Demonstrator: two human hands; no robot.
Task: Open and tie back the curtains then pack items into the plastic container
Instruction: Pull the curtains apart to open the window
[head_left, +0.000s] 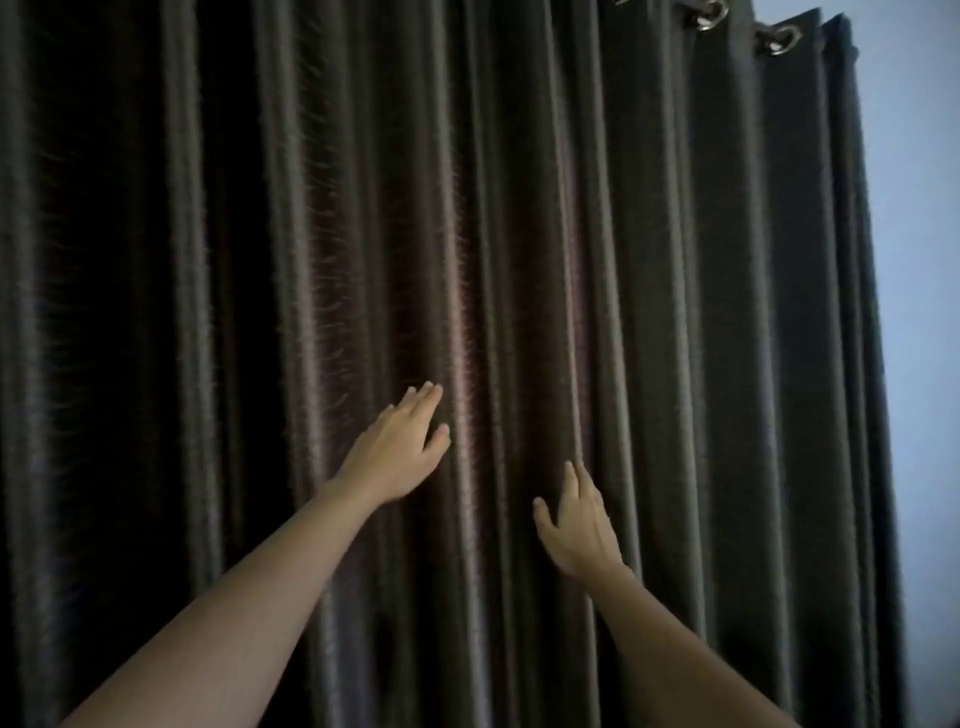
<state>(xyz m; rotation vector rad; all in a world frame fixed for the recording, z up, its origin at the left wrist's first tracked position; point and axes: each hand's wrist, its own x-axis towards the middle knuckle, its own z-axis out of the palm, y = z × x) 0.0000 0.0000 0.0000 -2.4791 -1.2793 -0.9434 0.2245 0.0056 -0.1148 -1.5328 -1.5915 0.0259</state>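
The curtains (519, 208) hang drawn shut across nearly the whole view, their long axis running straight up and down from the top edge to the bottom edge, with the pleats leaning a little to the right towards the top in this wide-angle view. The cloth is dark, a grey-brown with a dull satin sheen, and falls in deep, regular vertical folds; the ridges catch a pale light while the hollows between them go almost black, and the middle folds show a faint reddish tint. At the upper right 2 round metal grommets (707, 15) are set in the top hem, and the outer edge of the fabric ends there against a pale bluish wall (919, 260) that fills the right margin. The left hand (400, 452) reaches up to the folds near the centre, its fingers straight and held close together, thumb spread apart, holding nothing. The right hand (579, 525) is lower and just to the right, fingers likewise straight and pointing upward along a fold, thumb out to the side, gripping nothing. Whether either hand actually touches the cloth cannot be told, though both fingertips lie right at its surface
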